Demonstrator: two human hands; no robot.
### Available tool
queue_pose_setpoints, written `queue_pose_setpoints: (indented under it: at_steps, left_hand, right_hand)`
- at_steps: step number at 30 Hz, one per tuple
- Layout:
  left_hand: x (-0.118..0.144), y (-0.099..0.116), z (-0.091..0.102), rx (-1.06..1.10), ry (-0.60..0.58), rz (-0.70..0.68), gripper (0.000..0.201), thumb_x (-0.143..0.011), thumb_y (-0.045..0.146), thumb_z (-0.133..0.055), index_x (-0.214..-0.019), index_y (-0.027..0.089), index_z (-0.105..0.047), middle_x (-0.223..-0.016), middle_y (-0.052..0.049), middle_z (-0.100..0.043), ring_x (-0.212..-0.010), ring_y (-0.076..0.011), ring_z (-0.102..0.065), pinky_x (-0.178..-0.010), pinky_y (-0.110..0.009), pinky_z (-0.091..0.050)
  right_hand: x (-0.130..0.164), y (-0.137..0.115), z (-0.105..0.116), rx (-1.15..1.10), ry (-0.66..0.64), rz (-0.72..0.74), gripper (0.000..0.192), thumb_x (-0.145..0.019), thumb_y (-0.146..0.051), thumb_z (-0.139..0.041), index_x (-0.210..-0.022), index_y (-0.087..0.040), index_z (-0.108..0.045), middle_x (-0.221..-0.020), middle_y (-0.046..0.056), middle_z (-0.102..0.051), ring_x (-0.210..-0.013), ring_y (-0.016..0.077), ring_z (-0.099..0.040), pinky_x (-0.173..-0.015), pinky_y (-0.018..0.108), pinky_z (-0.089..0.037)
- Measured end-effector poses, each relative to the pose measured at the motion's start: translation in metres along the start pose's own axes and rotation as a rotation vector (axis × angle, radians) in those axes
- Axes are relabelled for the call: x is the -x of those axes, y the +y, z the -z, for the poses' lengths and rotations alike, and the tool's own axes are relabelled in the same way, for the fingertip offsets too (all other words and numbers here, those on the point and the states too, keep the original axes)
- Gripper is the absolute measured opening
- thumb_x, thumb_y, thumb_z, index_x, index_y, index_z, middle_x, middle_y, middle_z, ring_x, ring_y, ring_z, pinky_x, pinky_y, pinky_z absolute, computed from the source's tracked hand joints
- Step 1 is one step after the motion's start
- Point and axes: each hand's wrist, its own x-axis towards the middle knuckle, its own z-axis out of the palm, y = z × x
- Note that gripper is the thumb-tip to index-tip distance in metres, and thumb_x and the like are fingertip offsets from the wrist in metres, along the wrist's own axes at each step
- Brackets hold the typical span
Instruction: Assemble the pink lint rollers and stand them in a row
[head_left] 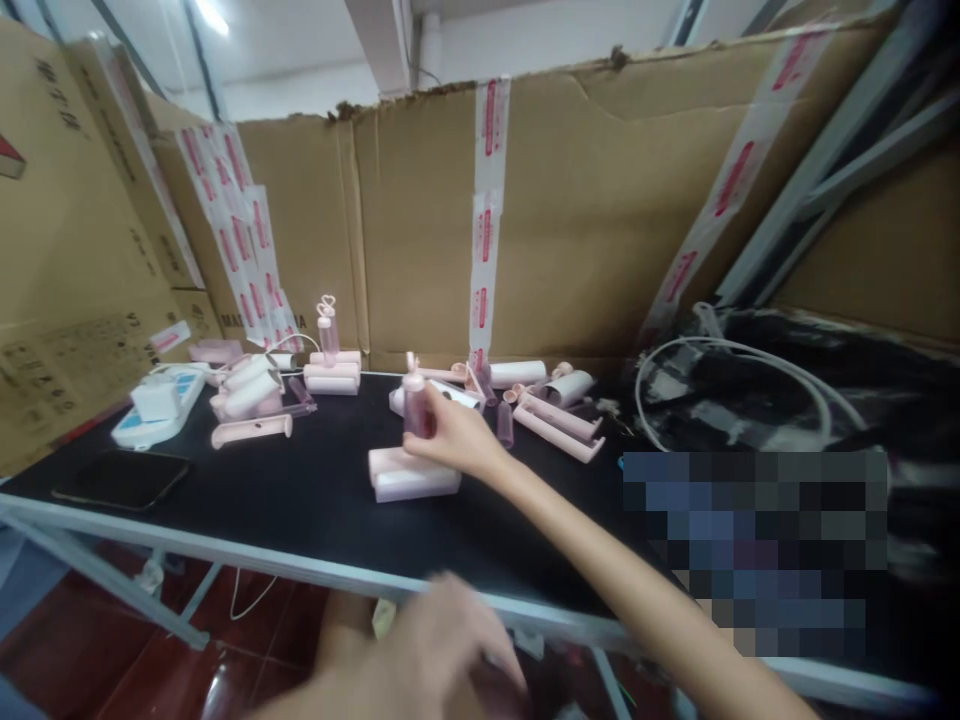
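My right hand (pixel 463 436) reaches in from the right, its fingers closed around a small translucent pink tube (pixel 415 412) with a pale pink cap. The tube stands upright on a pale pink and white double-cylinder piece (pixel 414 482) lying on the black tabletop. Low in front of the table edge is my left hand (pixel 442 655), smeared by motion, so its fingers and anything in them cannot be made out. Farther back on the left, a similar pink piece (pixel 332 372) carries an upright tube (pixel 328 338) topped by a heart-shaped loop.
Pink shells (pixel 559 425), white cylinders (pixel 517 374) and loose tubes (pixel 505 425) lie behind my right hand. Left are a phone (pixel 124 478), a power strip (pixel 154 425) and more pink parts (pixel 251 430). A cardboard wall (pixel 420 230) backs the table; black plastic and a cable (pixel 750 345) lie right.
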Motion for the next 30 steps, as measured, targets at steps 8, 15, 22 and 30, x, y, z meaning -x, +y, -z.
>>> queue_pose_setpoints:
  at_steps: [8, 15, 22, 30]
  left_hand:
    - [-0.096, -0.117, 0.096, -0.193, 0.108, 0.179, 0.092, -0.062, 0.04, -0.074, -0.133, 0.017, -0.019, -0.128, -0.016, -0.038, -0.119, -0.0295, -0.043, -0.101, -0.049, -0.036]
    - [-0.111, -0.154, 0.088, 0.01, 0.076, 0.187, 0.094, -0.059, 0.039, -0.077, -0.133, 0.019, -0.022, -0.124, -0.015, -0.042, -0.118, -0.0292, -0.045, -0.103, -0.05, -0.032]
    - [-0.112, -0.136, 0.119, 0.362, 0.341, 0.212, 0.103, -0.054, 0.067, -0.067, -0.134, 0.019, -0.023, -0.136, -0.019, -0.034, -0.125, -0.0317, -0.038, -0.103, -0.05, -0.031]
    - [-0.107, -0.1, 0.139, 0.845, -0.009, 0.259, 0.083, -0.063, 0.066, -0.06, -0.131, 0.024, -0.039, -0.129, -0.013, -0.052, -0.113, -0.0317, -0.053, -0.094, -0.044, -0.04]
  right_hand:
    - [0.004, 0.042, 0.021, -0.043, 0.156, -0.089, 0.033, -0.067, -0.028, -0.058, -0.099, -0.021, -0.053, -0.069, -0.003, -0.059, -0.059, 0.0148, -0.054, -0.055, 0.024, -0.037]
    - [0.003, 0.052, 0.035, -0.359, 0.535, -0.085, 0.03, -0.063, -0.027, -0.059, -0.092, -0.022, -0.05, -0.073, -0.002, -0.059, -0.066, 0.017, -0.056, -0.063, 0.03, -0.045]
    - [0.005, 0.046, 0.049, -0.768, 0.551, -0.037, 0.037, -0.066, -0.037, -0.064, -0.095, -0.024, -0.046, -0.09, 0.003, -0.059, -0.084, 0.0208, -0.06, -0.075, 0.036, -0.051]
    - [0.009, 0.032, 0.012, -0.806, 0.129, 0.085, 0.046, -0.071, -0.033, -0.068, -0.112, -0.023, -0.049, -0.111, 0.006, -0.059, -0.102, 0.021, -0.059, -0.092, 0.039, -0.047]
